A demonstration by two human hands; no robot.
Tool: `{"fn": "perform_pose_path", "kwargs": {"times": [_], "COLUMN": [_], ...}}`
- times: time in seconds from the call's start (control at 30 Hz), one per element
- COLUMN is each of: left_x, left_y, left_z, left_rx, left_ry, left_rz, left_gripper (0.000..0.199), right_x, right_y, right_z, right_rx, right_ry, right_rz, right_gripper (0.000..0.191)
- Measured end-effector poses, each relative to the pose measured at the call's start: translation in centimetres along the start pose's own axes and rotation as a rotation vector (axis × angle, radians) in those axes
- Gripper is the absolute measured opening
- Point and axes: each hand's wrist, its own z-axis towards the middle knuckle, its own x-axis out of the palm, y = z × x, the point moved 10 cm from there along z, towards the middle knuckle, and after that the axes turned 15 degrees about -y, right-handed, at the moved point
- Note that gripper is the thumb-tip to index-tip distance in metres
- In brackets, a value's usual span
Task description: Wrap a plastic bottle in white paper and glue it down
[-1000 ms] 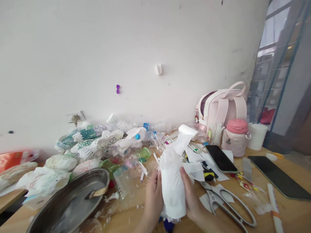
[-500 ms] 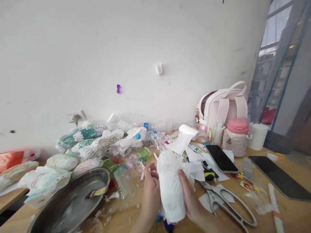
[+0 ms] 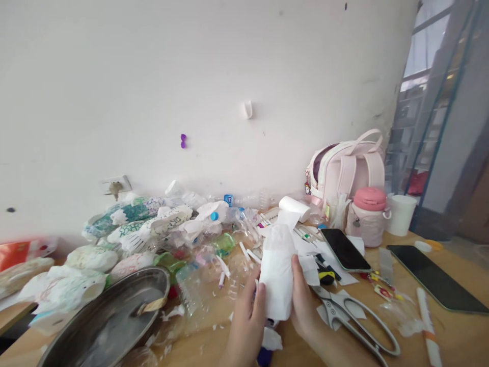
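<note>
Between my two hands is a plastic bottle wrapped in white paper (image 3: 278,285), held upright and tilted slightly away above the table. My left hand (image 3: 250,311) presses its left side, with the thumb along the paper. On the right side, the fingers and thumb of my right hand (image 3: 301,300) close round it. A loose scrap of white paper (image 3: 272,338) and a dark blue thing (image 3: 264,356) show beneath it. Large silver scissors (image 3: 357,321) lie just right of my right hand.
A metal basin (image 3: 107,316) holds a brush in greyish liquid. Painted paper-covered bottles (image 3: 130,219) pile up at the left. Around the back lie clear plastic pieces, a paper roll (image 3: 295,208) and a phone (image 3: 346,248). A pink backpack (image 3: 347,168) and pink-lidded jar (image 3: 367,216) stand at the right.
The wrapped bottle has turned, showing a smoother paper side, and has shifted slightly right and up. My left hand has moved from behind its upper left side to grip lower, thumb in front.
</note>
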Motion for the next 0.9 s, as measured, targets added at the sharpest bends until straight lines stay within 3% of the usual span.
{"fn": "perform_pose_path", "kwargs": {"times": [0.2, 0.3, 0.47, 0.67, 0.77, 0.83, 0.9], "left_x": [1.0, 0.9, 1.9, 1.0, 0.7, 0.0, -1.0], "left_y": [0.1, 0.0, 0.7, 1.4, 1.8, 1.8, 1.2], "left_z": [-0.7, -0.4, -0.1, 0.4, 0.1, 0.2, 0.3], "left_rx": [-0.052, -0.037, -0.096, -0.179, -0.215, -0.153, -0.005], "left_ry": [0.074, 0.074, 0.211, 0.096, 0.03, -0.034, -0.104], "left_rz": [-0.025, -0.087, -0.259, -0.418, -0.527, -0.485, -0.352], "left_gripper": [0.049, 0.051, 0.05, 0.05, 0.033, 0.02, 0.012], "right_x": [0.4, 0.8, 2.1, 3.0, 3.4, 3.6, 3.5], "right_y": [-0.4, -0.6, -1.1, -1.2, -1.5, -1.7, -1.7], "right_z": [-0.3, -0.8, -1.6, -2.1, -2.3, -2.5, -2.4], "right_rx": [0.114, 0.191, 0.331, 0.371, 0.402, 0.424, 0.431], "right_ry": [0.011, 0.022, 0.164, 0.294, 0.327, 0.339, 0.313], "right_rz": [0.097, 0.156, 0.196, 0.173, 0.149, 0.165, 0.192], "right_gripper": [0.079, 0.066, 0.047, 0.046, 0.051, 0.052, 0.05]}}
